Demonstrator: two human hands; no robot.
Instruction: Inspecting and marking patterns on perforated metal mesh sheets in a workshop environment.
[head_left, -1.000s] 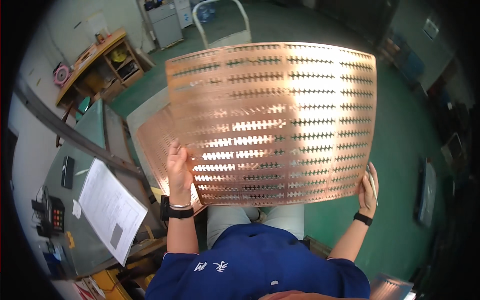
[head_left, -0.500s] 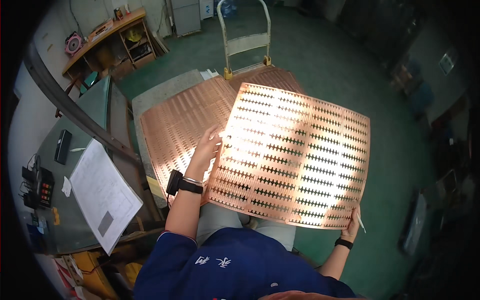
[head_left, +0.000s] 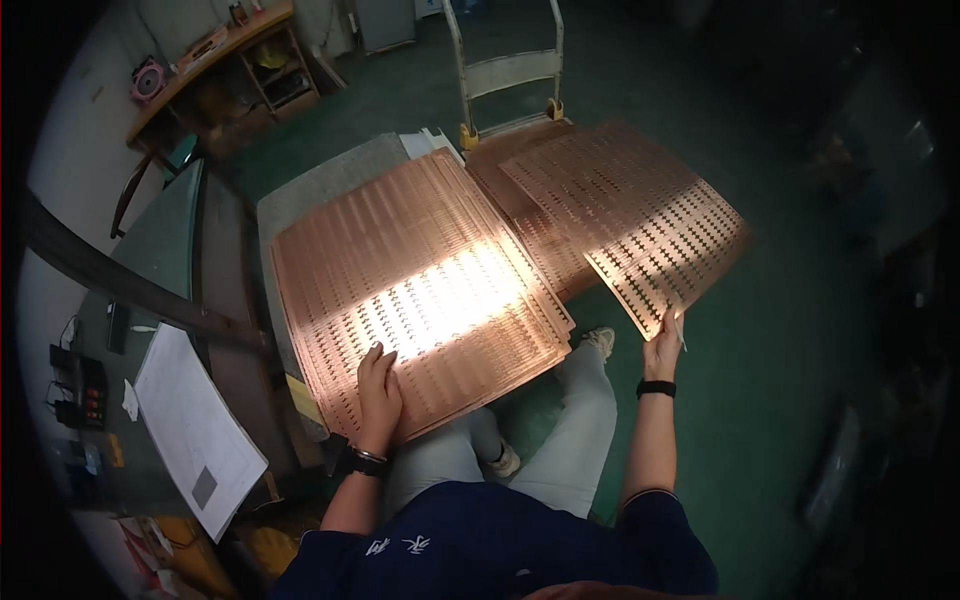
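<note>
My right hand (head_left: 661, 352) grips the near corner of a perforated copper sheet (head_left: 650, 215), held out to the right and partly over another pile of copper sheets (head_left: 508, 172). A slim white pen-like stick (head_left: 682, 333) pokes out beside those fingers. In front of me lies a stack of similar copper sheets (head_left: 415, 250), its lit band glaring brightly. My left hand (head_left: 379, 402) lies with extended fingers on the stack's near left part and grasps nothing visible.
Behind the right pile rises a trolley handle (head_left: 512, 72). A grey board (head_left: 330, 175) extends under the stack. To the left, a glass-topped table (head_left: 165, 260) carries a drawing sheet (head_left: 195, 430) and a black device with buttons (head_left: 88, 390). A wooden desk (head_left: 215, 65) stands far left.
The held sheet has swung from in front of me to the right and away, exposing the stack. My left hand has left its edge and come down onto the stack.
</note>
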